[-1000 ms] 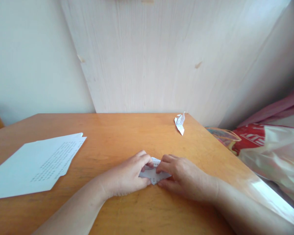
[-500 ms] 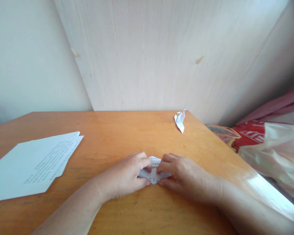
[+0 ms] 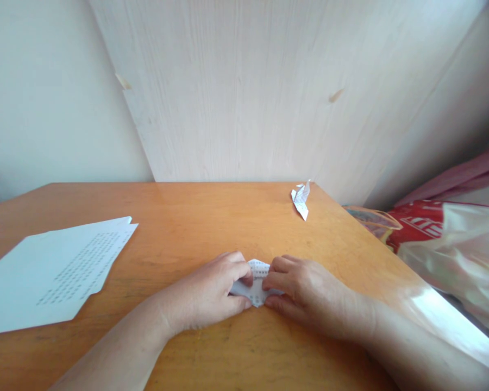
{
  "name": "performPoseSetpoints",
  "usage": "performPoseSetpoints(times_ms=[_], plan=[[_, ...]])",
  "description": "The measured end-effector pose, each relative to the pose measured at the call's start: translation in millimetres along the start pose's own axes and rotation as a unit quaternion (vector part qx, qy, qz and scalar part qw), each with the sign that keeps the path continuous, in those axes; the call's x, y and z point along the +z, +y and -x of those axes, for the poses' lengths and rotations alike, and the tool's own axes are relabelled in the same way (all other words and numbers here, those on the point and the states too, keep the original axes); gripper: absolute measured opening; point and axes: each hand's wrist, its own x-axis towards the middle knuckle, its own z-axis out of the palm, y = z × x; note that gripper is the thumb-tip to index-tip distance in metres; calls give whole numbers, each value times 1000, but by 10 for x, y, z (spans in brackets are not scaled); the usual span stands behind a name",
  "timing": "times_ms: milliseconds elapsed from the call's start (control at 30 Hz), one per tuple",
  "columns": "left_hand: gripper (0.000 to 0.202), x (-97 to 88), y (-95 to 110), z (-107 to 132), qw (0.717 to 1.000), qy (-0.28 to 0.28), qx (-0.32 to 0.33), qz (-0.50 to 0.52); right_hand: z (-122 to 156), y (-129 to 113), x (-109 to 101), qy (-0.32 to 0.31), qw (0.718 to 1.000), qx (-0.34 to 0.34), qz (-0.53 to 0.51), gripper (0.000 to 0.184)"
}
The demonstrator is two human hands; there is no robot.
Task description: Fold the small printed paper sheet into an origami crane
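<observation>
Between my two hands, near the front of the wooden table (image 3: pixel 212 222), lies a small folded sheet of printed paper (image 3: pixel 257 293) with pointed top and bottom corners. My left hand (image 3: pixel 224 285) grips its left side, thumb at the lower edge and fingers curled over the top. On the opposite side my right hand (image 3: pixel 295 288) pinches the paper in the same way, thumb low and fingers bent above. Both side corners are mostly covered by the fingers.
A folded paper bird (image 3: pixel 300 201) rests at the table's far right. Several printed sheets (image 3: pixel 44 266) lie stacked on the left. Beyond the right edge are a red bag (image 3: pixel 419 220) and a whitish plastic bag (image 3: pixel 468 255). A pale board (image 3: pixel 236 98) stands behind the table.
Both hands keep their grip on the folded paper, with the right hand shifted very slightly to the right. The whole view has tilted a little.
</observation>
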Motion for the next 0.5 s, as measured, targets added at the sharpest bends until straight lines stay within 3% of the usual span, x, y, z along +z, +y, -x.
performPoseSetpoints(times_ms=[500], plan=[[14, -20, -66, -16, 1000, 0, 25, 5, 8, -5, -38, -9, 999, -23, 21, 16]])
